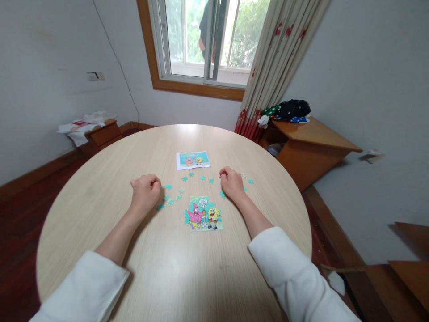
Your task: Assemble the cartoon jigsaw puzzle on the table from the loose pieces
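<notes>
A partly assembled jigsaw puzzle (203, 214) lies on the round table, showing a pink starfish, a pale squid figure and a yellow sponge figure. My left hand (145, 193) rests to its upper left in a loose fist, beside several loose teal puzzle pieces (166, 197). Beyond the puzzle, to its upper right, my right hand (232, 182) is closed with its fingers curled; whatever may be in them is hidden. Another loose puzzle piece (222, 194) lies close under that hand. Behind the pieces is a printed reference picture (193, 160) of the same figures.
The pale wooden table (161, 277) fills the middle of the view. A tilted wooden cabinet (311, 147) with cloth (291, 109) on it stands at the right, near a curtain (268, 58). Through the window (187, 36) a person (206, 31) is partly visible outside.
</notes>
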### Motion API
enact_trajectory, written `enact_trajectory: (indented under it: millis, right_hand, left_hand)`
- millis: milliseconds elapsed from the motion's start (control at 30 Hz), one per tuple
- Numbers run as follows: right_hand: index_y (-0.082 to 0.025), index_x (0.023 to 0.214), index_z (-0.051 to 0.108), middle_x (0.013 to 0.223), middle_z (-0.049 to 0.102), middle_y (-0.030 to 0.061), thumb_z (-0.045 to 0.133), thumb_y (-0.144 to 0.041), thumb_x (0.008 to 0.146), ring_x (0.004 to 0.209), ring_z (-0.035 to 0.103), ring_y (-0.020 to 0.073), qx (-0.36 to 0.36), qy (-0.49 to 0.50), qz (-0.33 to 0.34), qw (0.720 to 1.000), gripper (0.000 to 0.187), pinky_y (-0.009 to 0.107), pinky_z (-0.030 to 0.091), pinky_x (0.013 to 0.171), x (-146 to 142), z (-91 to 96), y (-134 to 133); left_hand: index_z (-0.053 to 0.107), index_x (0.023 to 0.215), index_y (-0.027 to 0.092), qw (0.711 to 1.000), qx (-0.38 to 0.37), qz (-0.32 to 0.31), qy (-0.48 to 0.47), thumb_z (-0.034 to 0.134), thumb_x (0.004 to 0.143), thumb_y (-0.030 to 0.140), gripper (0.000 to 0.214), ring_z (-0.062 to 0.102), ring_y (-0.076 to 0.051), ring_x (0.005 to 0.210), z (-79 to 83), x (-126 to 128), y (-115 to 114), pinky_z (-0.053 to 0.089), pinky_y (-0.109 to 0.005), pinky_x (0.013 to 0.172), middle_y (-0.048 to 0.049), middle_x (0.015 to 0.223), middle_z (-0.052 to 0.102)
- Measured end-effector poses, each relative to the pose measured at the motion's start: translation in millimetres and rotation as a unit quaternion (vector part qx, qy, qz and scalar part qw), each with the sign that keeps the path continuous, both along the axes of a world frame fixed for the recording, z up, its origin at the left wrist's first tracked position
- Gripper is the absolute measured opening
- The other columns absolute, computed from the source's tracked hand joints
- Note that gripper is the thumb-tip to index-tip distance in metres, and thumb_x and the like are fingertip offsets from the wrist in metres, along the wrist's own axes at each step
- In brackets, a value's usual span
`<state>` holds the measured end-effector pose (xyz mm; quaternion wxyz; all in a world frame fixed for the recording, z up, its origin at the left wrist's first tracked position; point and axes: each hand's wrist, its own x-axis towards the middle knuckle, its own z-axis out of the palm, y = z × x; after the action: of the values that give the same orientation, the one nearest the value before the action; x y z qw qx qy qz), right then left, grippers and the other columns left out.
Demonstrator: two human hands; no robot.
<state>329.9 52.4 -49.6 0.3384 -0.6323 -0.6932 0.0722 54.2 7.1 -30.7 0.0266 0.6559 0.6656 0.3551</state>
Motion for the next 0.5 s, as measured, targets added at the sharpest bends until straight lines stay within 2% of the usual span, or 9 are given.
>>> enact_trajectory:
  millis: [500]
  right_hand:
    - [-0.019,0.083,0.062,0.082,0.069,0.0054,0.039,-0.012,0.079,0.079,0.06,0.0192,0.01,0.014,0.004,1.0,0.024,0.031,0.04,0.079,1.2,-5.2,2.6]
  left_hand:
    - [0.049,0.056,0.021,1.0,-0.004,-0.003,0.004,0.038,0.071,0.019,0.019,0.059,-0.022,0.07,-0.1,-1.0,-0.3,0.038,-0.038,0.081,-0.0043,0.064,0.064]
